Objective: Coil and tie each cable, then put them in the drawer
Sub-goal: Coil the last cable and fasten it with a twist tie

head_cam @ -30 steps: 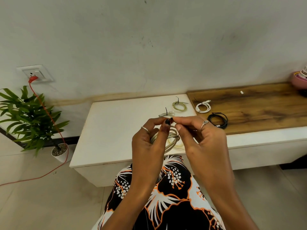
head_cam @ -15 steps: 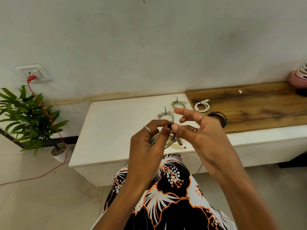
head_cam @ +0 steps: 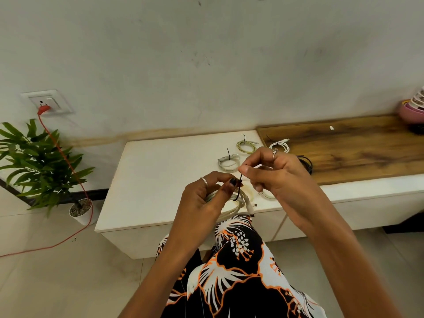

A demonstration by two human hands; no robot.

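Observation:
My left hand [head_cam: 206, 193] grips a coiled white cable [head_cam: 236, 204] in front of the white cabinet [head_cam: 160, 175]. A thin black tie [head_cam: 240, 183] loops round the coil. My right hand [head_cam: 277, 175] pinches the tie's upper end between thumb and forefinger. On the cabinet top behind lie tied coils: a grey-white one [head_cam: 228, 162], a greenish one [head_cam: 246, 146], a white one [head_cam: 281, 146] and a black one [head_cam: 306, 162], partly hidden by my right hand. Another pale cable [head_cam: 267, 194] lies under my right hand.
A wooden board [head_cam: 358, 148] covers the cabinet's right part, with stacked bowls [head_cam: 413, 109] at its far right. A potted plant [head_cam: 41, 166] stands on the floor at left. An orange cord [head_cam: 68, 161] runs from the wall socket [head_cam: 47, 102] down across the floor.
My right hand has closed its spread fingers and pulled the tie's end up and to the right. My left hand keeps hold of the coil, now slightly lower.

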